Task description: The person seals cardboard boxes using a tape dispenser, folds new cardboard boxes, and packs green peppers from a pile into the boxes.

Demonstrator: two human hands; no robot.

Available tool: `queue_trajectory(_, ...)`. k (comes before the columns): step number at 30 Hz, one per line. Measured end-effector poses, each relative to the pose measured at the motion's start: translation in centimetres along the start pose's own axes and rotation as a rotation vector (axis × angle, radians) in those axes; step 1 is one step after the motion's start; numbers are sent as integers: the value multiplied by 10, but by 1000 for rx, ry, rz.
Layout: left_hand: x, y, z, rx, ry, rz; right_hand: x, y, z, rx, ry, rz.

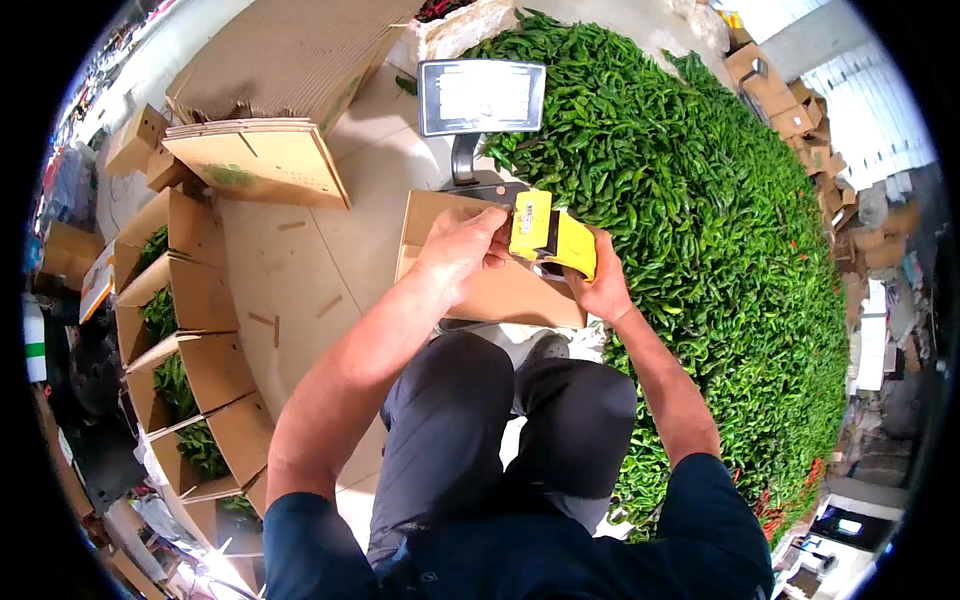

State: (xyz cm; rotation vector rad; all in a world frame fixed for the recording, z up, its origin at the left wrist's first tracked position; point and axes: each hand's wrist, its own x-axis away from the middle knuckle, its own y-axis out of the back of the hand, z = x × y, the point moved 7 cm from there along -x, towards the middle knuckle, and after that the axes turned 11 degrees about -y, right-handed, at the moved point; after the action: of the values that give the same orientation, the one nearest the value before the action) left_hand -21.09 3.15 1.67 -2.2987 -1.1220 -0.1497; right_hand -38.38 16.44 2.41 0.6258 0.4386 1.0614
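A yellow tape dispenser (572, 247) is held over a cardboard box (520, 292) in front of my knees. My right hand (604, 288) is wrapped round the dispenser's right side. My left hand (468, 245) is closed in a pinch at the dispenser's left end; what lies between its fingertips is too small to make out. Under the box is a scale, its dark platform edge partly showing, and its display (481, 97) stands on a post behind the box.
A large heap of green chili peppers (700, 250) covers the floor at my right, with some red ones at its edge. Open cartons (215, 370) holding green peppers line the left. Flattened cardboard (262, 165) leans at the back left. Brown strips (329, 306) lie on the tiles.
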Motion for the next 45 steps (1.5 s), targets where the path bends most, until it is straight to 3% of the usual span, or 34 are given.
queue_trajectory(5, -12, 13, 12, -137, -38, -21, 0, -2, -14, 25, -51, -6)
queue_trajectory(8, -3, 6, -9, -425, -140, -17, 0, -2, -10, 41, 32, -37)
queue_trajectory(13, 16, 9, -52, -1050, -556, -99, -1, 0, -10, -15, 11, -6)
queue_trajectory(14, 5, 39, -51, -1099, -510, -87, 0, -1, -19, -37, -25, 11)
queue_trajectory(16, 24, 112, -101, 210, -685, -170, 2, 1, -20, -82, -15, -2)
queue_trajectory(17, 58, 113, -157, -696, -643, -415, 2, 1, -20, -60, -4, -20)
queue_trajectory(18, 69, 125, -170, -644, -632, -467, 2, 1, -19, -37, 8, -35)
queue_trajectory(21, 53, 196, -109, -621, -493, -458, 4, -5, -21, -30, -23, -79)
queue_trajectory(23, 43, 223, -52, -288, -367, -494, 4, -7, -26, -79, -13, -91)
queue_trajectory(29, 45, 247, 0, -328, -385, -549, 7, -13, -14, -97, -73, -67)
queue_trajectory(32, 37, 256, 14, -337, -370, -549, 10, -24, -19, -190, -146, -8)
queue_trajectory(37, 17, 261, 33, -291, -398, -537, 14, -23, -17, -187, -58, -109)
queue_trajectory(39, 6, 263, 52, -293, -342, -547, 17, -21, -22, -100, 17, -127)
queue_trajectory(45, -22, 232, 115, -379, -187, -440, 20, -21, -21, -136, -31, -138)
